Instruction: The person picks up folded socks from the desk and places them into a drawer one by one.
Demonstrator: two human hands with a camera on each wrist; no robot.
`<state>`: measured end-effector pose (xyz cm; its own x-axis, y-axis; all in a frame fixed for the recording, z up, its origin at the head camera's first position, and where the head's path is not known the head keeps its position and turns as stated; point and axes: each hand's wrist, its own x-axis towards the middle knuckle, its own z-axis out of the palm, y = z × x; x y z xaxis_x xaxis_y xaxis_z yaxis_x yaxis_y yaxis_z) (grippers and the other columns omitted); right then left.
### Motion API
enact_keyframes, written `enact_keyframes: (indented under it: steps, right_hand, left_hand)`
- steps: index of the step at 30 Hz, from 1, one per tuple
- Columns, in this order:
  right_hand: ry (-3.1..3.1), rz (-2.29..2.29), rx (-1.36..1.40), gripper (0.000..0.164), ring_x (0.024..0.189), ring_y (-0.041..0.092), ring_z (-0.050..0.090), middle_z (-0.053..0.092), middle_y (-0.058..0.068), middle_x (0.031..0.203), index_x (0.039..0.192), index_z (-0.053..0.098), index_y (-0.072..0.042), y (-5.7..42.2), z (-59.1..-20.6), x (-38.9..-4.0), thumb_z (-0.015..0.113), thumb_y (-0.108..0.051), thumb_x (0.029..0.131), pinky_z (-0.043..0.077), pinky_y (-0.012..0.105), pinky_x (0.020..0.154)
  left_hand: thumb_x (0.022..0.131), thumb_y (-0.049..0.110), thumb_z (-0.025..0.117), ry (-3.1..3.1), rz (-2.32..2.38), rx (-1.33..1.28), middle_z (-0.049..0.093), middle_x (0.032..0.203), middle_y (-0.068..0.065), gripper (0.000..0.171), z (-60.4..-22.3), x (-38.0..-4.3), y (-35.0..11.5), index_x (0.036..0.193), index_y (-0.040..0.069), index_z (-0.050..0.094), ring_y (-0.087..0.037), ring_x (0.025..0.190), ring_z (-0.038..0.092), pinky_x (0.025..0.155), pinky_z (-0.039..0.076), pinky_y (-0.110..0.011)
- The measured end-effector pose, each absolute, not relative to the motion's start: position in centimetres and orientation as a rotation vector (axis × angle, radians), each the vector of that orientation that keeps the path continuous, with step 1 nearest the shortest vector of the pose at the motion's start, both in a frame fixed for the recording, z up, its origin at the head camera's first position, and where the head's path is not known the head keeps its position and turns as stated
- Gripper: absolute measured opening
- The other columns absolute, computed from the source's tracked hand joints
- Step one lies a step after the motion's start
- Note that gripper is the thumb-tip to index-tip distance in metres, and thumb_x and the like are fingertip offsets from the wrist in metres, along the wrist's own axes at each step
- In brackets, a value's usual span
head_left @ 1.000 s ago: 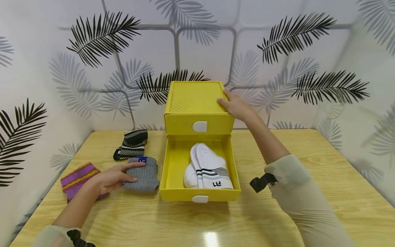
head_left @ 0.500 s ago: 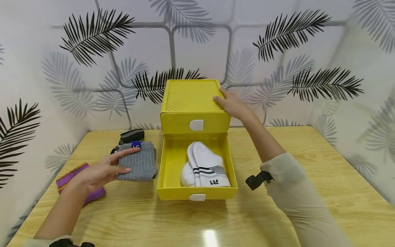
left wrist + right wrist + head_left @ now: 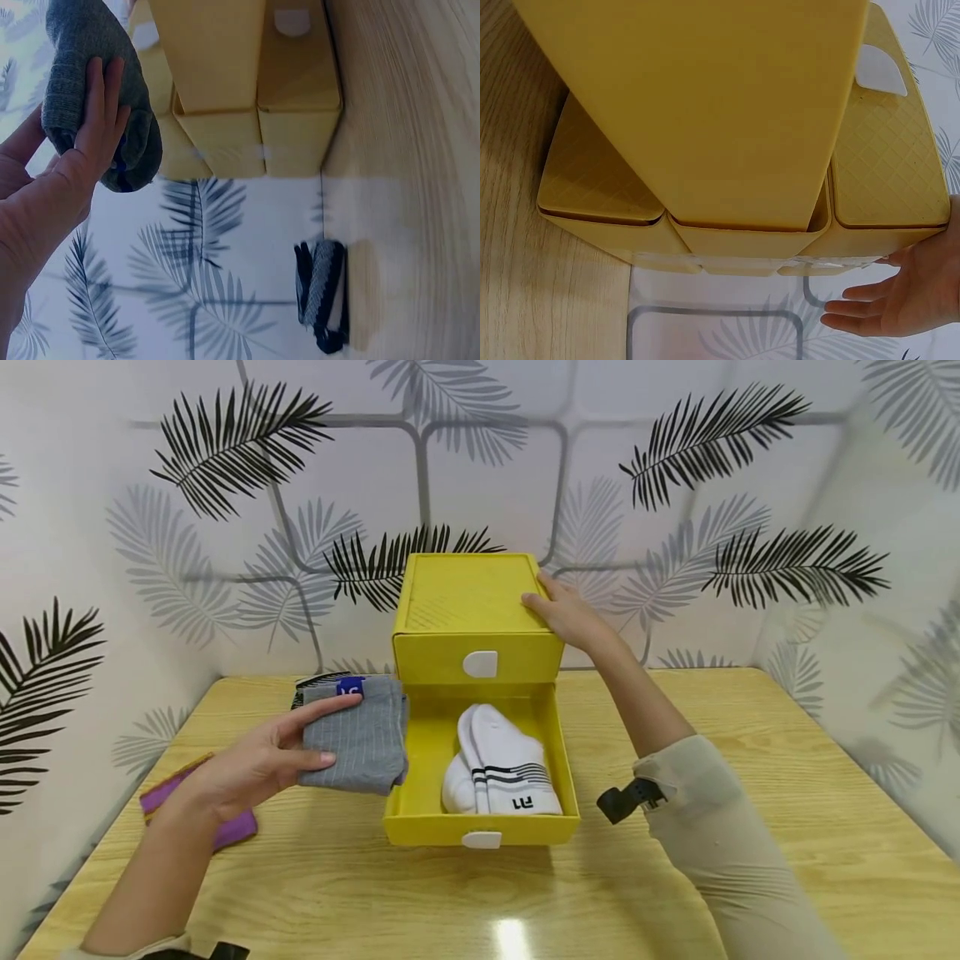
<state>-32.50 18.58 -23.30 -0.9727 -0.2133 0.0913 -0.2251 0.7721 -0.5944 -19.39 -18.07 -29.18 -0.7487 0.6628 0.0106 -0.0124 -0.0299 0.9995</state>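
My left hand (image 3: 258,760) pinches a folded pair of grey socks (image 3: 360,739) with a blue label, thumb on the near face. In the head view the socks overlap the left edge of a pulled-out yellow drawer (image 3: 427,832); the left wrist view shows the grey socks (image 3: 86,34) held up clear of the table. White socks (image 3: 506,764) with black stripes lie inside that drawer. My right hand (image 3: 573,614) rests on the top right edge of the yellow drawer unit (image 3: 468,593); its fingers (image 3: 862,307) stretch out straight past the unit's side.
Purple socks (image 3: 236,828) with an orange stripe lie at the left, partly hidden by my left forearm. Black-and-grey patterned socks (image 3: 324,292) lie on the table near the wall. The unit has three drawers, the middle one pulled out; the lowest drawer (image 3: 600,172) is closed.
The left hand has raised the grey socks off the table and carried them up and right toward the drawer. The right hand stays on the unit.
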Motion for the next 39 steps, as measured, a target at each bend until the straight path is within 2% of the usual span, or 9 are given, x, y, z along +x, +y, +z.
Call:
enact_keyframes:
  steps: [3,7,13,19,24,28,32,39]
  right_hand:
    - [-2.940,0.992,0.370,0.064,0.136,0.031,0.007,0.013,0.018,0.150,0.148,0.010,-0.004,18.5,-23.2,-32.5,0.034,-0.037,0.098,0.007,0.046,0.108]
    - [-2.930,1.012,0.375,0.063,0.136,0.032,0.008,0.014,0.020,0.149,0.147,0.010,-0.004,18.5,-23.2,-32.4,0.035,-0.035,0.098,0.008,0.046,0.108]
    - [-2.933,1.000,0.367,0.062,0.136,0.032,0.009,0.013,0.021,0.149,0.147,0.010,-0.003,18.5,-23.4,-32.5,0.034,-0.034,0.099,0.009,0.045,0.108]
    - [-2.920,0.983,0.382,0.061,0.135,0.033,0.010,0.015,0.021,0.148,0.147,0.012,-0.002,18.5,-23.5,-32.5,0.034,-0.033,0.099,0.009,0.044,0.108]
    - [-2.935,0.993,0.364,0.062,0.136,0.033,0.009,0.013,0.021,0.149,0.147,0.011,-0.004,18.5,-23.3,-32.4,0.034,-0.035,0.099,0.009,0.045,0.108]
    - [-2.934,0.982,0.363,0.062,0.136,0.033,0.009,0.014,0.021,0.148,0.147,0.010,-0.003,18.6,-23.1,-32.4,0.035,-0.034,0.099,0.008,0.045,0.108]
    - [-2.930,0.987,0.364,0.062,0.135,0.033,0.010,0.015,0.021,0.148,0.147,0.011,-0.003,18.6,-23.1,-32.4,0.035,-0.034,0.099,0.009,0.044,0.108]
    - [-2.930,1.003,0.362,0.062,0.135,0.033,0.010,0.014,0.021,0.149,0.147,0.011,-0.003,18.5,-23.1,-32.3,0.034,-0.034,0.099,0.009,0.044,0.108]
  left_hand:
    - [0.091,-0.003,0.051,1.703,1.842,0.673,0.013,0.142,-0.010,0.060,-28.8,-19.1,-16.6,0.144,0.018,0.034,-0.022,0.108,0.042,0.083,0.044,-0.028]
    - [0.090,-0.005,0.052,1.649,1.841,0.677,0.017,0.143,-0.011,0.061,-29.1,-19.3,-14.4,0.144,0.015,0.032,-0.024,0.112,0.041,0.089,0.043,-0.032]
    - [0.089,-0.004,0.054,1.683,1.766,0.660,0.024,0.137,-0.018,0.062,-30.0,-20.1,-11.5,0.144,0.011,0.031,-0.028,0.105,0.046,0.085,0.046,-0.035]
    - [0.087,-0.003,0.057,2.006,1.576,0.675,0.024,0.141,-0.016,0.059,-30.0,-20.1,-9.4,0.141,0.013,0.039,-0.030,0.101,0.046,0.081,0.045,-0.034]
    - [0.085,-0.005,0.058,2.405,1.288,0.727,0.033,0.140,-0.017,0.054,-30.0,-19.5,-7.8,0.135,0.013,0.046,-0.029,0.103,0.044,0.083,0.041,-0.037]
    - [0.083,-0.010,0.058,2.647,1.067,0.803,0.044,0.132,-0.020,0.052,-30.2,-19.1,-6.3,0.131,0.007,0.048,-0.029,0.103,0.047,0.083,0.042,-0.040]
    - [0.082,-0.009,0.060,2.810,0.893,0.816,0.050,0.126,-0.021,0.050,-30.2,-18.5,-5.4,0.130,0.005,0.050,-0.032,0.110,0.049,0.087,0.043,-0.043]
    - [0.082,0.001,0.067,3.132,0.693,0.750,0.059,0.115,-0.018,0.041,-29.3,-17.3,-5.6,0.122,0.006,0.060,-0.030,0.101,0.057,0.078,0.049,-0.039]
